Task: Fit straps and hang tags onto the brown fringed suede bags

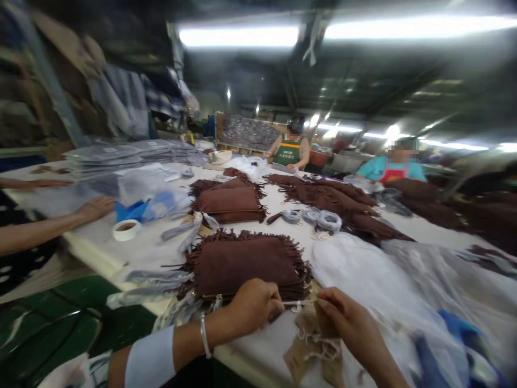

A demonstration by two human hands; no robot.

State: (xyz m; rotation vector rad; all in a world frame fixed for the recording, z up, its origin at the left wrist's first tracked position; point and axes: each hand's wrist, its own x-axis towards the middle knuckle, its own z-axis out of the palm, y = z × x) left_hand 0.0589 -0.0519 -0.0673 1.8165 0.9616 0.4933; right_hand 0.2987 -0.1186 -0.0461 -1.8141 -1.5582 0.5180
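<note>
A brown fringed bag [248, 264] lies flat on the white table, its zipped edge toward me. Just below that edge, my left hand [256, 304] is closed, pinching one end of a white string [297, 304]. The string runs taut to my right hand [343, 310], which pinches its other end beside the bag's right corner. Several brown paper tags [299, 358] with white strings lie beneath and next to my right hand.
Another brown bag [230, 199] lies farther back, near a tape roll [126, 229]. White plastic [363, 269] spreads on the right. A person's hand [97, 209] rests at the left edge. Two people are across the table. Grey wrapped bundles [137, 153] are stacked back left.
</note>
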